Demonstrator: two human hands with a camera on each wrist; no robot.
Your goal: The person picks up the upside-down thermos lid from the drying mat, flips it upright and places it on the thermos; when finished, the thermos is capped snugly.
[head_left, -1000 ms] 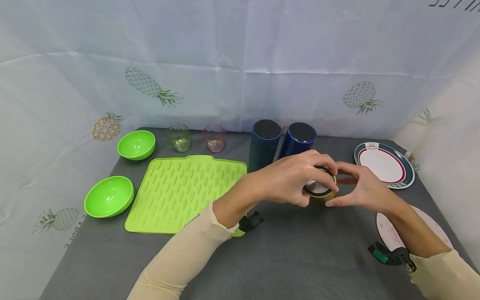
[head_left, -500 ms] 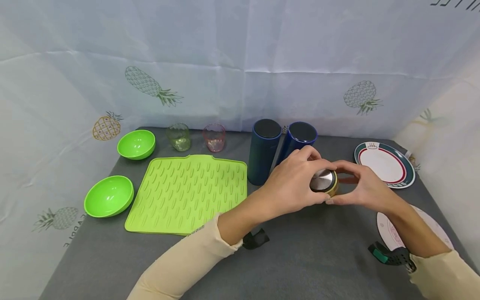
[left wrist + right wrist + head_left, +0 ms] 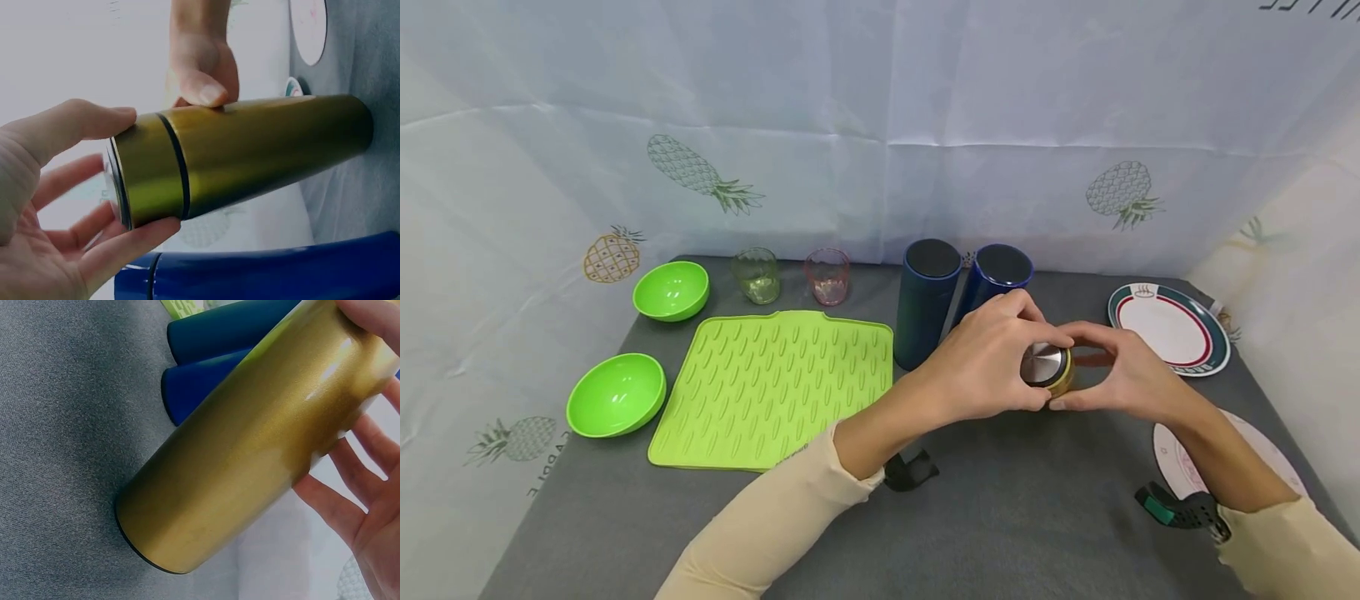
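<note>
A gold thermos bottle (image 3: 237, 444) is upright, its base at the grey cloth. Its gold lid (image 3: 150, 169), with a silver top and dark rim, sits on the body above a black ring. My left hand (image 3: 992, 358) pinches the lid between thumb and fingers from the left. From the right, my right hand (image 3: 1123, 375) holds the upper body of the bottle, thumb on one side and fingers on the other. Behind my left hand stand a dark teal thermos (image 3: 925, 308) and a blue thermos (image 3: 996, 275), both partly covered by the hand or each other.
A lime drying mat (image 3: 775, 392) lies left of the hands. Beyond it stand a green glass (image 3: 757, 275) and a pink glass (image 3: 829, 277). Two green bowls (image 3: 672, 291) are at the far left. At right lie a dark-rimmed plate (image 3: 1168, 329) and a pinkish plate (image 3: 1176, 462).
My left hand has shifted and turned around the lid, its fingers less bent over the top, so more of the silver shows. My right hand stays in place on the bottle.
</note>
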